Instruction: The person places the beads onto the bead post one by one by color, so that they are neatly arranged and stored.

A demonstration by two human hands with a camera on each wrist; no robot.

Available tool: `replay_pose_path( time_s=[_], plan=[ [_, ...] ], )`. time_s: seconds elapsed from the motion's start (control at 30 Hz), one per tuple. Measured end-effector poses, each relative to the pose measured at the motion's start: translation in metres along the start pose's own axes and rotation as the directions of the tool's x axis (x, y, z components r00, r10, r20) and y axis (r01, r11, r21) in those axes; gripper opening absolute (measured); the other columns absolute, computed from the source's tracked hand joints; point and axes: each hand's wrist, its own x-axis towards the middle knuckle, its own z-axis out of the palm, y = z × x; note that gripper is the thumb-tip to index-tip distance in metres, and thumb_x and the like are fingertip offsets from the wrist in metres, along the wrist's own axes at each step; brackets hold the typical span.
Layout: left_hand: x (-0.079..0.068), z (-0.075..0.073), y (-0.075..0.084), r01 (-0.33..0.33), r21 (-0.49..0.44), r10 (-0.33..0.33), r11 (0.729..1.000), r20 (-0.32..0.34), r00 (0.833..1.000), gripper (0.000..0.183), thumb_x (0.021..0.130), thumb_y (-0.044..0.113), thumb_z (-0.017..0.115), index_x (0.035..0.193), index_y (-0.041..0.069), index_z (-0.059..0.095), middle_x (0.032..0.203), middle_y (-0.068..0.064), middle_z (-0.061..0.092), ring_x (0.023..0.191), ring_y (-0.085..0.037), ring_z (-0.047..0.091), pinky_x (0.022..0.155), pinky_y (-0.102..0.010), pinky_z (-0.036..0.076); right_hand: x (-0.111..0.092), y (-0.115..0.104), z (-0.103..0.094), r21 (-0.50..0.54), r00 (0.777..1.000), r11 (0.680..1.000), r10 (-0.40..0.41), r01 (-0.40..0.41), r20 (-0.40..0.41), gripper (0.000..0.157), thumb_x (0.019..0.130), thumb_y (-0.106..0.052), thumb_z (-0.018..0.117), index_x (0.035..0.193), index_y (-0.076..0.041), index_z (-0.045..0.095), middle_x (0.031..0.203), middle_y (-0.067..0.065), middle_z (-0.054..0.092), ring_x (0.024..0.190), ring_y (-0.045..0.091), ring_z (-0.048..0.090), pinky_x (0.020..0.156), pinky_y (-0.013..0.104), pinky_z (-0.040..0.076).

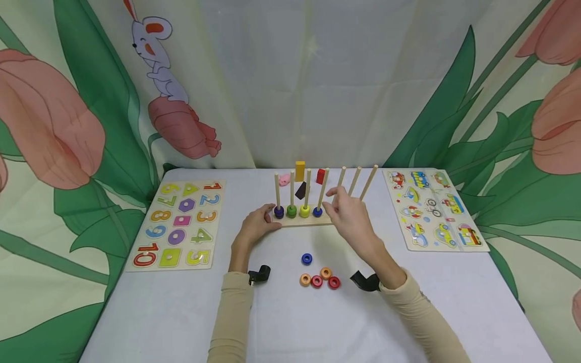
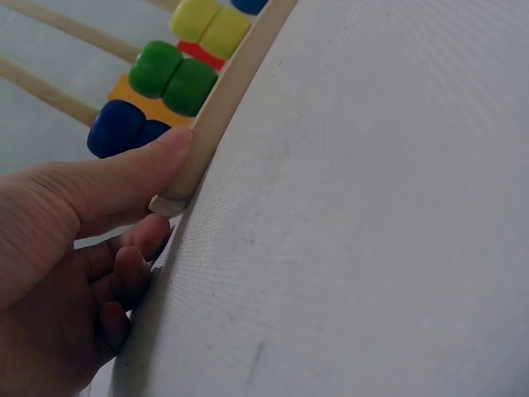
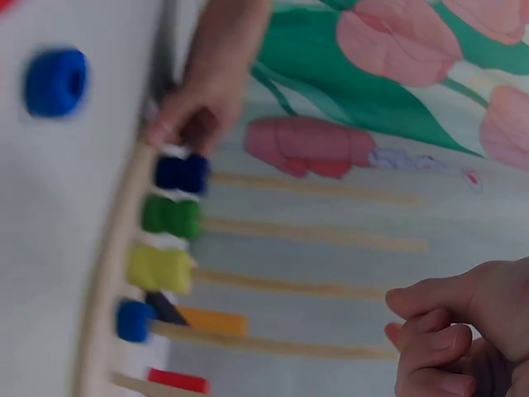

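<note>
while upright, pegboard (image 1: 297, 223) against left hand (image 1: 256, 225)

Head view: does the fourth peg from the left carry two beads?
No, a single blue bead sits at the bottom of that peg.

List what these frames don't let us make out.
Head: right end of rack, feet of three rightmost pegs, hidden by right hand.
Left wrist: lower dark blue bead, partly behind left hand; lighter blue bead, cut by top edge.
Right wrist: red shape, cut by top-left corner; loose blue ring, blurred.
</note>
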Motion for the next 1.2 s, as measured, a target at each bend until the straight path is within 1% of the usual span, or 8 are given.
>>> replay_pose_path(
  time_s=[0.23,0.43,0.5,0.57,0.67,0.83,1.03,1.2],
  plan=[
    [0.000,-0.001,0.000,0.012,0.013,-0.012,1.000,0.003,1.000,0.068,0.078,0.036,0.078,0.137,0.015,0.050,0.078,0.000,0.056,0.066,-0.015,0.047,0.062,-0.031,0.036,-0.041,0.008,0.046,0.008,0.984,0.999,0.042,-0.044,0.174,0.023,0.089,-0.018,0.066,0.107,-0.005,0.058,0.053,-0.007,0.047,0.041,0.007,0.040,0.040,0.024,0.033],
    [-0.001,-0.002,0.000,0.004,0.002,-0.004,1.000,-0.011,1.000,0.067,0.078,0.034,0.078,0.136,0.014,0.050,0.078,0.000,0.056,0.065,-0.016,0.047,0.062,-0.032,0.035,-0.063,0.009,0.073,0.017,0.935,0.995,0.090,-0.102,0.342,0.026,0.088,-0.019,0.068,0.107,-0.005,0.058,0.055,-0.006,0.050,0.040,0.007,0.043,0.040,0.024,0.035],
    [-0.001,-0.002,0.001,0.005,0.002,-0.005,1.000,-0.011,1.000,0.068,0.078,0.034,0.078,0.136,0.014,0.050,0.078,0.000,0.056,0.065,-0.016,0.047,0.062,-0.032,0.035,-0.069,0.010,0.079,0.014,0.919,0.995,0.084,-0.097,0.385,0.028,0.087,-0.018,0.069,0.108,-0.003,0.058,0.056,-0.006,0.051,0.041,0.007,0.044,0.040,0.024,0.036],
    [-0.001,-0.003,0.001,0.008,0.003,-0.008,1.000,-0.008,1.000,0.068,0.078,0.033,0.078,0.136,0.014,0.050,0.078,0.000,0.056,0.066,-0.016,0.047,0.062,-0.032,0.035,-0.073,0.011,0.084,0.005,0.912,0.997,0.069,-0.078,0.405,0.029,0.087,-0.018,0.070,0.107,-0.001,0.058,0.057,-0.005,0.051,0.041,0.006,0.044,0.039,0.023,0.035],
    [-0.001,-0.002,0.002,0.011,0.001,-0.011,1.000,0.001,1.000,0.067,0.079,0.034,0.078,0.137,0.014,0.050,0.079,0.000,0.056,0.066,-0.016,0.047,0.062,-0.031,0.035,-0.075,0.013,0.086,-0.007,0.918,0.999,0.050,-0.051,0.394,0.029,0.087,-0.018,0.070,0.106,0.001,0.059,0.056,-0.005,0.051,0.041,0.005,0.043,0.037,0.022,0.034],
    [-0.001,-0.002,0.002,0.014,0.006,-0.014,1.000,-0.002,1.000,0.067,0.078,0.034,0.078,0.136,0.014,0.051,0.079,0.000,0.056,0.067,-0.016,0.047,0.063,-0.032,0.035,-0.058,0.007,0.067,-0.035,0.947,0.998,0.057,-0.048,0.316,0.030,0.087,-0.023,0.070,0.107,-0.002,0.059,0.052,-0.006,0.048,0.041,0.006,0.043,0.039,0.024,0.034],
    [-0.001,-0.002,0.001,0.007,0.015,-0.007,1.000,0.004,1.000,0.068,0.078,0.034,0.079,0.136,0.014,0.050,0.078,0.000,0.056,0.066,-0.016,0.047,0.063,-0.031,0.036,-0.017,-0.009,0.013,-0.047,0.991,0.999,0.034,-0.028,0.128,0.035,0.089,-0.026,0.067,0.113,-0.003,0.057,0.052,-0.004,0.047,0.041,0.011,0.042,0.039,0.026,0.033],
    [0.000,-0.001,0.000,-0.005,0.020,0.005,1.000,0.002,1.000,0.068,0.078,0.033,0.078,0.137,0.013,0.050,0.077,0.000,0.056,0.064,-0.016,0.047,0.062,-0.031,0.035,0.017,-0.020,-0.027,-0.078,1.000,0.997,-0.008,0.007,-0.009,0.038,0.091,-0.025,0.064,0.119,0.000,0.054,0.054,-0.001,0.048,0.041,0.014,0.042,0.040,0.028,0.033]
  ],
)
